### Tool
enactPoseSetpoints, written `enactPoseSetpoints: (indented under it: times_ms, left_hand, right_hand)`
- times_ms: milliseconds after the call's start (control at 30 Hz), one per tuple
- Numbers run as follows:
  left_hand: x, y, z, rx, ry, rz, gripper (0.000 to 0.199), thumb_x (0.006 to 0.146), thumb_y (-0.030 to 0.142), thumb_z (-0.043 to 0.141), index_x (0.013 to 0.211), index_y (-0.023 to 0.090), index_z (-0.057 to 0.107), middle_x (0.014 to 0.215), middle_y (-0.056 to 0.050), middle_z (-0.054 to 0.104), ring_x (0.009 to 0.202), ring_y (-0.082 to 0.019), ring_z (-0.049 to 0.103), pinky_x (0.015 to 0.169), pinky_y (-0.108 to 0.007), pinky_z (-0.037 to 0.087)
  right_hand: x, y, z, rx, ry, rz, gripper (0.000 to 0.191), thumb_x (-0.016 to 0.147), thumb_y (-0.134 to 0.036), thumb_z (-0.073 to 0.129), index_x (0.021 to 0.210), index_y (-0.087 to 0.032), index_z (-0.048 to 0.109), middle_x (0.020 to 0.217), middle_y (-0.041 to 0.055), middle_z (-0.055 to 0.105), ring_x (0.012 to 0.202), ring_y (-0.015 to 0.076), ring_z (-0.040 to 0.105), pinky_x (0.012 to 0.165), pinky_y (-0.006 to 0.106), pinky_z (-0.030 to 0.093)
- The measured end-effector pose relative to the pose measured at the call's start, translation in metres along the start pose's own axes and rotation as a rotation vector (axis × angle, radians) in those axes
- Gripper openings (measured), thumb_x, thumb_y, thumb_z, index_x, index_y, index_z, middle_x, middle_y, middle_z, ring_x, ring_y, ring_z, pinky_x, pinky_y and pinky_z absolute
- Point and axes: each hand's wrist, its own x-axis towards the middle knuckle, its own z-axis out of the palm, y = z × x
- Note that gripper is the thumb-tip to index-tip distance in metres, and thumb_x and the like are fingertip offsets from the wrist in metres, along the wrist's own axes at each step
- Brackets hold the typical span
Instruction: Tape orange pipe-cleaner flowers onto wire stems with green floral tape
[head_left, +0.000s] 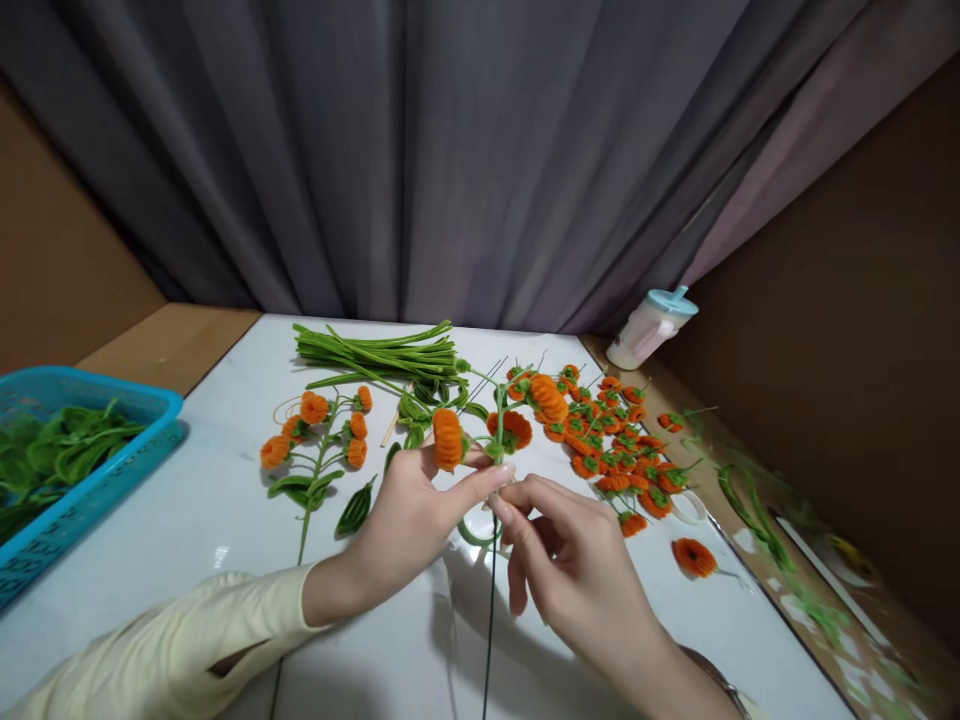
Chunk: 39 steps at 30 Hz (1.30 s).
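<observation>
Near the middle of the view, my left hand (427,505) pinches a flower stem (493,610) just under its blooms. Several orange fuzzy flowers (448,440) branch from the stem's green top, above and beside my fingers. My right hand (555,540) touches the same stem right below my left fingertips, its thumb and forefinger pressed together. Whether those fingers also hold something small cannot be made out. The dark lower stem runs down to the bottom edge. A green tape ring (476,532) shows partly behind the hands.
A finished-looking orange branch (319,460) lies left, green stems (375,352) behind it. Many loose orange flowers (622,450) spread right. A blue basket (142,385) of leaves stands far left, a lidded cup (646,335) back right. Scraps litter the right edge.
</observation>
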Motion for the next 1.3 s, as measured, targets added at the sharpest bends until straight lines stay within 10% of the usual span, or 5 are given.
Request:
enactPoseSetpoints:
  times_ms: [200,433,833,1100,1300]
  left_hand:
    - [0.005,-0.006,0.0,-0.289,-0.131,-0.029,0.011,0.075,0.022,0.071,0.074,0.014,0.064,0.076,0.0,0.066,0.076,-0.013,0.059,0.079,-0.024,0.046]
    - [0.013,-0.021,0.003,-0.616,-0.307,-0.249,0.024,0.062,0.031,0.082,0.064,0.011,0.068,0.062,-0.001,0.062,0.06,-0.01,0.055,0.061,-0.021,0.045]
    - [0.009,-0.013,-0.003,-0.128,-0.197,-0.141,0.011,0.071,0.027,0.074,0.072,0.016,0.07,0.078,0.001,0.063,0.078,-0.013,0.054,0.075,-0.022,0.04]
    - [0.011,-0.009,-0.006,-0.099,-0.234,-0.103,0.018,0.079,0.028,0.066,0.068,0.015,0.072,0.074,-0.001,0.063,0.077,-0.014,0.055,0.075,-0.023,0.041]
    - [0.014,-0.015,-0.009,-0.17,-0.258,-0.155,0.015,0.077,0.028,0.069,0.075,0.014,0.074,0.075,-0.003,0.069,0.073,-0.014,0.058,0.072,-0.023,0.043]
  right_hand:
    - [0.008,0.015,-0.003,0.533,-0.25,0.349,0.031,0.084,-0.044,0.059,0.07,-0.017,0.051,0.036,-0.0058,0.047,0.025,0.0095,0.047,0.026,0.015,0.029]
    - [0.02,0.049,0.002,0.958,-0.537,0.307,0.033,0.078,-0.043,0.067,0.065,-0.015,0.055,0.035,-0.0026,0.054,0.024,0.0086,0.048,0.022,0.012,0.03]
    - [0.002,0.019,0.003,0.445,-0.004,0.156,0.029,0.084,-0.027,0.06,0.059,-0.017,0.048,0.033,-0.0068,0.048,0.019,0.0052,0.041,0.023,0.013,0.02]
    - [0.001,0.021,0.008,0.203,0.013,0.083,0.023,0.089,-0.03,0.053,0.071,-0.016,0.059,0.036,-0.0065,0.048,0.019,0.0068,0.042,0.023,0.016,0.024]
    - [0.007,0.019,-0.002,0.419,-0.138,0.341,0.031,0.082,-0.045,0.061,0.07,-0.016,0.062,0.038,-0.0054,0.047,0.027,0.0124,0.053,0.024,0.017,0.027]
